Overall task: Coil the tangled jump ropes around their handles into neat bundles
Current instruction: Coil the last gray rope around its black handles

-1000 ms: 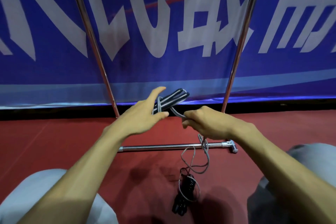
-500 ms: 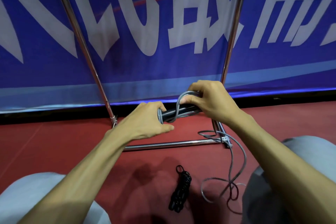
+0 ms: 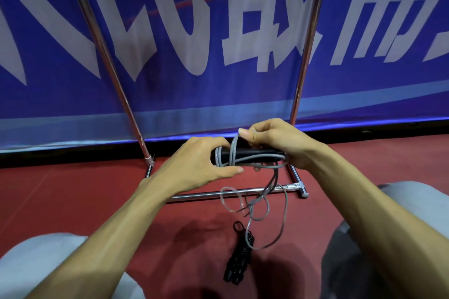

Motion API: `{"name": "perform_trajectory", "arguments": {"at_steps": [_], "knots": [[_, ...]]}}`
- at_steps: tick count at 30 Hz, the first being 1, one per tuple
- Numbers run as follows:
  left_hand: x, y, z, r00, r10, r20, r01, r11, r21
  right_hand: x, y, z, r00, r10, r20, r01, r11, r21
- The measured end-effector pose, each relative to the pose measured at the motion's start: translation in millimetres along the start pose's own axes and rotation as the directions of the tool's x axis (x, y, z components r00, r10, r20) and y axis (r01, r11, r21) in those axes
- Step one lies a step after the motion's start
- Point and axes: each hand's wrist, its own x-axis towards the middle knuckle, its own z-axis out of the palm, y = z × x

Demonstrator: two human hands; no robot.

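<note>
The left hand (image 3: pixel 194 165) curls around the left end of the black cylindrical jump-rope handles (image 3: pixel 255 153), held level between both hands. The right hand (image 3: pixel 277 145) pinches the thin grey plastic rope (image 3: pixel 219 156) between thumb and forefinger above the handles, and loose loops dangle below. Beneath the right hand, a coiled black rope bundle (image 3: pixel 239 262) lies on the red floor (image 3: pixel 73 196).

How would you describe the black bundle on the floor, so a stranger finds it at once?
Start at the red floor below the blue banner. Nearer than the metal bar, between the knees, lies the black bundle. Unlike the loose grey rope beside it, it is tightly coiled and untouched.
</note>
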Motion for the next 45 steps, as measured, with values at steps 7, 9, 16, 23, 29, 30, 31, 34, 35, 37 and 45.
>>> {"name": "perform_trajectory", "arguments": {"at_steps": [7,9,16,23,29,30,31,34,35,37,45], "knots": [[-1.1,10.5,-13.7,0.997,-0.051,0.056,0.068,0.924,-0.376,5.5,2.3,-0.7,0.992,0.123,0.038,-0.126,0.874,0.47],[0.6,10.6,-15.5,0.991,-0.092,0.096,0.13,0.803,-0.581,11.3,9.6,2.4,0.994,0.098,-0.056,-0.06,0.881,0.469],[6.0,-3.1,-12.3,0.964,-0.265,0.004,0.198,0.712,-0.674,11.7,20.9,19.0,0.996,0.078,-0.034,-0.082,0.988,-0.127],[3.8,-18.3,-13.1,0.973,-0.223,-0.057,0.219,0.973,-0.07,7.8,34.9,18.2,0.987,0.036,0.158,0.1,0.636,-0.765],[-1.2,-23.8,-8.4,0.966,-0.169,0.198,0.142,0.979,0.145,-1.0,13.2,18.1,0.924,-0.297,0.241,0.355,0.431,-0.83],[-1.4,-20.1,-5.1,0.962,-0.153,0.228,0.126,0.984,0.128,-4.1,10.3,17.4,0.918,-0.324,0.228,0.353,0.407,-0.842],[-1.9,-15.9,-2.9,0.961,-0.139,0.239,0.116,0.988,0.106,-5.3,7.8,17.3,0.906,-0.361,0.22,0.361,0.392,-0.846],[-1.2,-8.5,3.1,0.966,-0.121,0.227,0.099,0.99,0.104,-9.3,5.2,15.7,0.877,-0.452,0.162,0.373,0.428,-0.824],[-0.8,-8.4,4.0,0.97,-0.107,0.218,0.08,0.988,0.129,-9.2,4.7,14.7,0.872,-0.471,0.131,0.366,0.452,-0.813],[0.0,-8.0,7.6,0.975,-0.085,0.203,0.045,0.98,0.195,-9.0,3.5,13.2,0.868,-0.492,0.068,0.332,0.473,-0.816],[-7.6,9.1,10.5,0.975,0.104,0.198,-0.104,0.994,-0.009,-7.3,4.8,-0.3,0.919,-0.392,-0.038,0.186,0.516,-0.836]]}}
